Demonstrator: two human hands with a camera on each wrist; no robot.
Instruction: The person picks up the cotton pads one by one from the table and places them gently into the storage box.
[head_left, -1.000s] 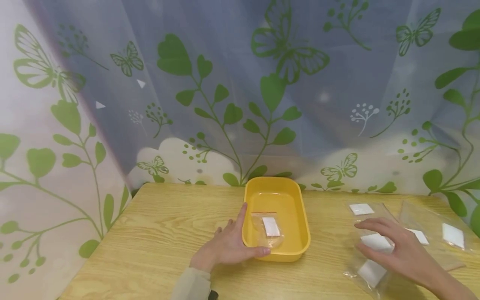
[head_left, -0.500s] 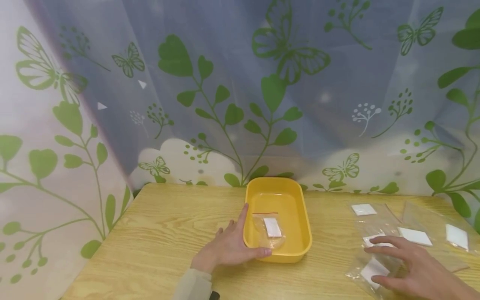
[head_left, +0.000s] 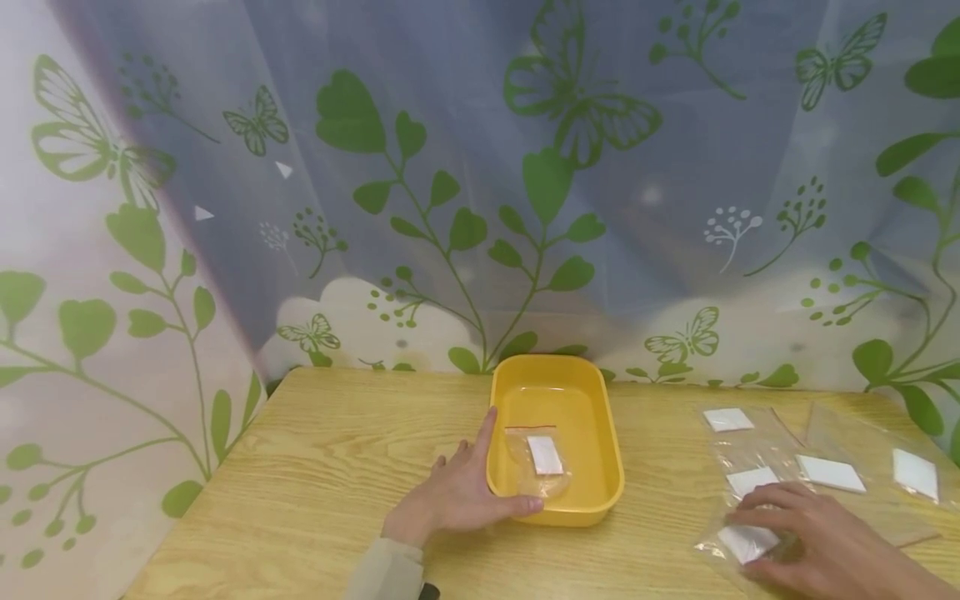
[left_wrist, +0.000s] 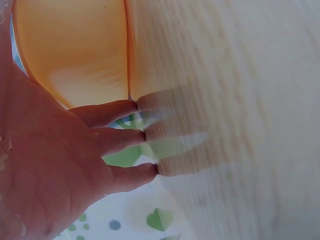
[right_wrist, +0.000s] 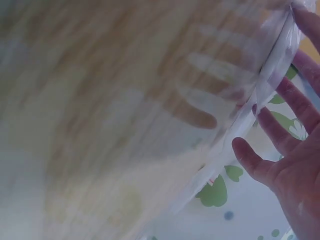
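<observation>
My left hand [head_left: 461, 496] holds the left front corner of a yellow plastic bin [head_left: 617, 467], thumb along the front rim. In the left wrist view, several straight fingers [left_wrist: 125, 177] touch the wood tabletop. Inside the bin lies a clear zip-lock bag [head_left: 551, 483] with a red seal and a white rectangular piece [head_left: 545, 456]. At the right, my right hand [head_left: 817, 533] bends its fingers and thumb around a clear bag [head_left: 708, 547] with a white piece [head_left: 747, 543]. In the right wrist view, fingertips meet wrinkled plastic [right_wrist: 272, 75]; the little finger is apart from it.
More clear bags with white pieces lie at the right, including one at the back [head_left: 727, 419], one behind my hand [head_left: 831, 473] and one far right [head_left: 915, 475]. A leaf-patterned curtain [head_left: 420, 208] hangs behind the wooden table [head_left: 360, 433].
My right hand shifts right and toward the near bag, its spread fingers and thumb drawing in around the bag's white piece. My left hand and the bin stay in place.
</observation>
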